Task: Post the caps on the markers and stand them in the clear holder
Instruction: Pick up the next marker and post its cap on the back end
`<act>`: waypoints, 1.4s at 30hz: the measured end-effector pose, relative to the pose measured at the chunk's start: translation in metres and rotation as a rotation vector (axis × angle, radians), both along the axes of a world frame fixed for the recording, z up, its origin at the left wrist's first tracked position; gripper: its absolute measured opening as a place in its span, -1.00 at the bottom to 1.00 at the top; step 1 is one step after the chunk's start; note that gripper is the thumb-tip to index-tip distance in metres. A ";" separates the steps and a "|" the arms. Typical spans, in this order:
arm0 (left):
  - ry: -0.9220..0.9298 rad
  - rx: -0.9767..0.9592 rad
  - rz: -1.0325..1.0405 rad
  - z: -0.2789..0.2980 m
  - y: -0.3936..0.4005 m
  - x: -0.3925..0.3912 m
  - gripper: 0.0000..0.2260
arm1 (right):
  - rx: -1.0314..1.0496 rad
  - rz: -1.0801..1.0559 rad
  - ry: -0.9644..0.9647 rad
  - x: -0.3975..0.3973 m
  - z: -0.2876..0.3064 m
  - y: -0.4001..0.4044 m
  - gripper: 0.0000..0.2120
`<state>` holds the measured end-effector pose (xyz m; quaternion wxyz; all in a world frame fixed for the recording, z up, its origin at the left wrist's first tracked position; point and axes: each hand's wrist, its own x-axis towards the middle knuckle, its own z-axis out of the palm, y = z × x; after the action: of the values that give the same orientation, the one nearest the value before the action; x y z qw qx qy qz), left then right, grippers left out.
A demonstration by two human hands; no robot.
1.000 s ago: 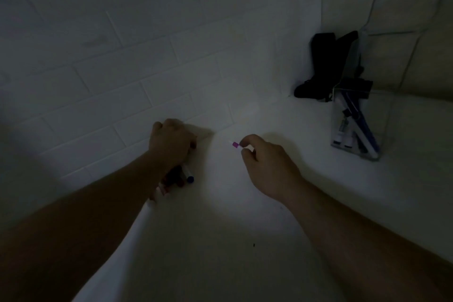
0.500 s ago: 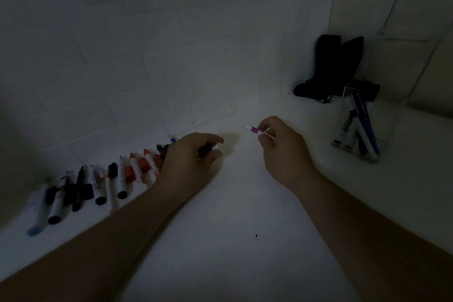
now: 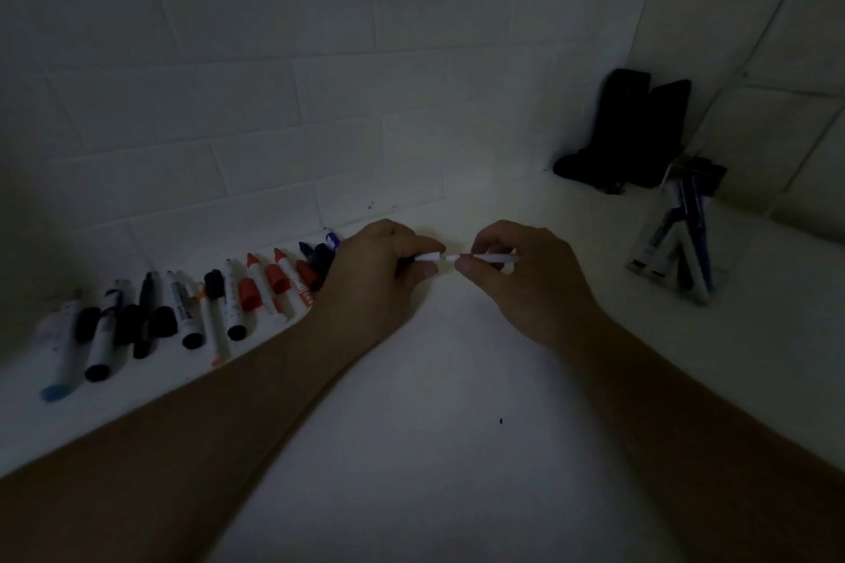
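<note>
Two hands meet above the desk (image 3: 411, 448) in the middle: the left hand (image 3: 379, 270) pinches a short white piece (image 3: 429, 256), most likely a cap, and the right hand (image 3: 521, 274) grasps a thin white marker (image 3: 491, 259) between thumb and fingers. The two ends are almost touching, not yet joined.

I think the main risk is a bad line-up. The light is very dim and both pieces are small, so the cap may go on crooked or slip out of the pinch and roll on the desk. A cap pushed only half way could also come off later in the holder.

About a dozen markers (image 3: 219, 306) lie in a row along the wall at the left, with loose red and black caps among them; the exact number I cannot tell. One clear holder (image 3: 672, 251) stands at the right, well apart, with perhaps three or four markers leaning inside. One dark object (image 3: 626, 133) sits in the corner behind it.
</note>
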<state>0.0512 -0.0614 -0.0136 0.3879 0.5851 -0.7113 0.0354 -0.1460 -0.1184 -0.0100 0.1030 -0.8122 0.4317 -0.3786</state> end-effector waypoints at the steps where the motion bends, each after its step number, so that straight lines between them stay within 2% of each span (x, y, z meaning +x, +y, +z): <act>1: -0.009 -0.003 -0.008 0.000 0.000 0.000 -0.81 | -0.006 0.007 0.005 0.000 0.000 0.001 -0.75; 6: -0.026 -0.025 -0.047 0.000 0.002 -0.005 -0.83 | -0.046 0.015 0.055 0.001 0.001 0.003 -0.63; 9: -0.034 -0.035 -0.056 0.000 0.003 -0.006 -0.83 | -0.145 -0.036 0.139 0.001 0.002 0.006 -0.61; 13: -0.078 -0.032 -0.043 0.002 0.005 -0.008 -0.80 | -0.285 -0.024 0.236 0.002 0.006 0.011 -0.78; 17: 0.061 0.018 0.014 0.004 0.007 -0.009 -0.83 | -0.314 -0.005 0.320 0.001 0.006 0.009 -0.79; 26: 0.047 -0.032 -0.021 0.004 0.009 -0.008 -0.91 | -0.136 0.043 0.149 0.003 0.004 0.009 -0.73; 32: -0.058 -0.067 -0.019 -0.001 0.006 -0.005 -0.91 | -0.104 0.032 0.100 0.005 0.000 0.016 -0.74; 35: -0.045 -0.080 -0.009 0.000 0.005 -0.006 -0.89 | -0.079 0.053 0.067 0.006 -0.001 0.011 -0.76; 40: 0.034 -0.068 -0.045 0.003 0.010 -0.010 -0.81 | -0.177 -0.087 0.368 0.003 0.003 0.011 -0.75; 42: 0.054 -0.069 -0.076 0.004 0.011 -0.011 -0.70 | -0.191 -0.111 0.353 -0.001 0.008 0.012 -0.74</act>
<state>0.0407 -0.0501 -0.0098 0.4279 0.5447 -0.7206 0.0292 -0.1474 -0.1064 -0.0023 -0.0729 -0.8469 0.4493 -0.2748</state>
